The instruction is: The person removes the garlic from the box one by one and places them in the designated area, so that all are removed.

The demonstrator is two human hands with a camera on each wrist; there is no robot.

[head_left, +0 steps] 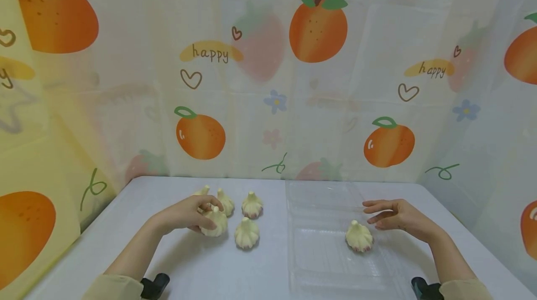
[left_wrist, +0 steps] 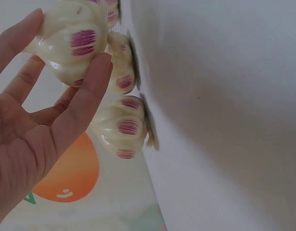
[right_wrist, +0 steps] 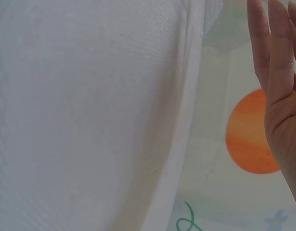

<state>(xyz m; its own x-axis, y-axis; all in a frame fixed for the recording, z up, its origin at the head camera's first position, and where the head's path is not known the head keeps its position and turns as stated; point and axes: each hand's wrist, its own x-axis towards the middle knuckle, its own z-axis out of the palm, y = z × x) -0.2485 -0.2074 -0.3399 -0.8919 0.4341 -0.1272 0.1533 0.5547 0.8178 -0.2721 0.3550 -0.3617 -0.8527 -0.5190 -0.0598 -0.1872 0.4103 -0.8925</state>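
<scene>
In the head view my left hand (head_left: 189,216) holds a garlic bulb (head_left: 216,223) between thumb and fingers at the left of the table. The left wrist view shows this garlic bulb (left_wrist: 73,38) with purple streaks, pinched by the left hand (left_wrist: 46,106). More garlic bulbs stand close by: one in front (head_left: 247,233), one behind it (head_left: 252,205), and two partly hidden past the hand. To the right, a single garlic bulb (head_left: 359,236) sits in a clear plastic tray (head_left: 310,262). My right hand (head_left: 402,218) hovers beside that bulb, fingers extended and holding nothing.
The white table (head_left: 260,276) ends at a back curtain (head_left: 251,150) printed with oranges, hearts and flowers. Similar printed sheets hang at the left and right sides. The clear tray takes up the right middle of the table.
</scene>
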